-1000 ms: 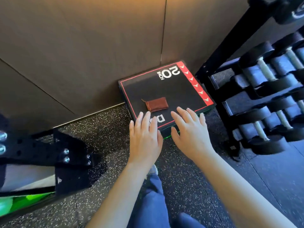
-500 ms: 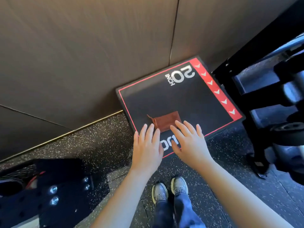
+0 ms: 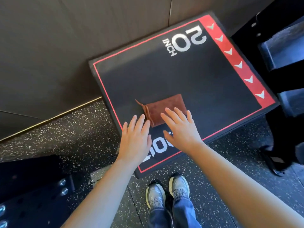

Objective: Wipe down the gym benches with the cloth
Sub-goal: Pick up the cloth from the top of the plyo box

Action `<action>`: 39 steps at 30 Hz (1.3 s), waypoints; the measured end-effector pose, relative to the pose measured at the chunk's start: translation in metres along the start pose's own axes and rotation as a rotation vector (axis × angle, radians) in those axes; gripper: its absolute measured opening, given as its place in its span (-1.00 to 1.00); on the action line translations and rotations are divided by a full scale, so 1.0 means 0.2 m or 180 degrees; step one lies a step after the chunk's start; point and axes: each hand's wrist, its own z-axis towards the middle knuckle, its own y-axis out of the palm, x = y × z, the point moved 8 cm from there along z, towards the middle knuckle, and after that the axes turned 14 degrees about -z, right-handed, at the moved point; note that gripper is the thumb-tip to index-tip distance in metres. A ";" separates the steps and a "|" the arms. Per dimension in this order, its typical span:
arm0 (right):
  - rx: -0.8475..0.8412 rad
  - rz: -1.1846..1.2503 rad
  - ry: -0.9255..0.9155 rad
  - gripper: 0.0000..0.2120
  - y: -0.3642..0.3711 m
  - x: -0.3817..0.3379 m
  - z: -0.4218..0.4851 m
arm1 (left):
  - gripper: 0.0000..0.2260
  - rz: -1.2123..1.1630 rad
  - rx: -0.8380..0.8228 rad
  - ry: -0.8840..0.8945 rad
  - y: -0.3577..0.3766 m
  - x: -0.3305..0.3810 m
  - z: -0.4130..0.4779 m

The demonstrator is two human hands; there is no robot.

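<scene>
a folded rust-brown cloth (image 3: 164, 103) lies on the near half of the black padded jump box with a red border and "20 inch" lettering (image 3: 189, 76). its long axis runs left to right, tilting slightly away at the right end. both hands are flat, fingers straight and spread, holding nothing. the right hand (image 3: 182, 130) is nearer: its fingertips overlap the cloth's near right part, though contact cannot be told. the left hand (image 3: 136, 140) reaches only the near left corner.
</scene>
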 end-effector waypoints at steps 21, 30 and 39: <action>0.0383 0.0237 -0.0262 -0.66 0.25 0.08 0.17 | -0.46 -0.0630 -0.0228 -0.0354 0.32 -0.09 0.21; 0.0420 0.0802 -0.0212 -0.71 0.14 0.12 0.21 | -0.65 -0.1251 0.0487 -0.0510 0.20 -0.08 0.22; -0.0613 0.1819 0.0167 -0.58 -0.07 0.20 -0.01 | -0.78 -0.1884 0.0376 -0.0436 -0.07 0.13 0.08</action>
